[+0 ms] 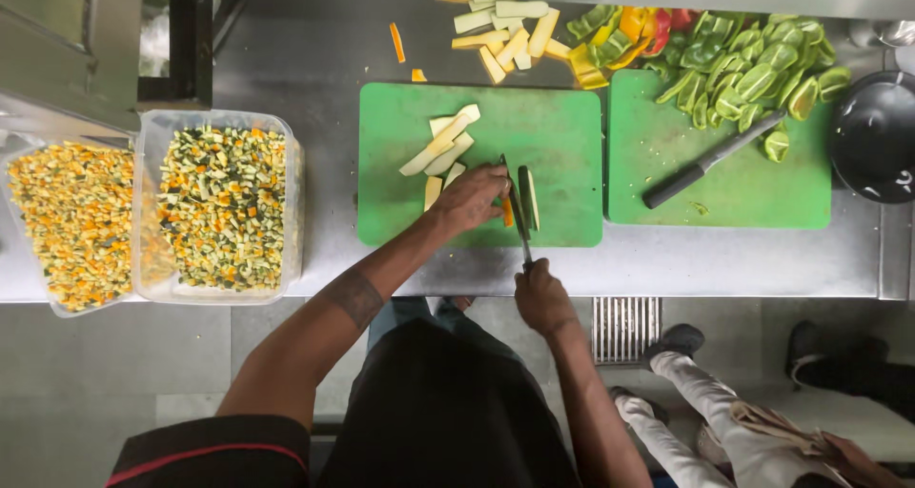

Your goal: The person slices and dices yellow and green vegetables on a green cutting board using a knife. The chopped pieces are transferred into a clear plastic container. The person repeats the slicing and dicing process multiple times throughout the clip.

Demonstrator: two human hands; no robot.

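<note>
left hand [472, 197]: I see it pinning a zucchini strip [508, 212] on the left green board [562, 126].
right hand [540, 293]: fist closed on knife [517, 212].
risk: I'd say the blade sits close to the fingertips; a slip could nick them.

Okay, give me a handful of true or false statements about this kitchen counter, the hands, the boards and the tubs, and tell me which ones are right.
1. The right hand grips a knife over the left green cutting board. True.
2. The left hand rests on the right green cutting board. False: it presses down on vegetable pieces on the left board.
3. A second knife lies unheld on the right board. True.
4. The two clear tubs at the left are empty. False: both hold diced vegetables.
5. The green pepper pieces lie on the floor. False: they are heaped at the far end of the right board.
</note>
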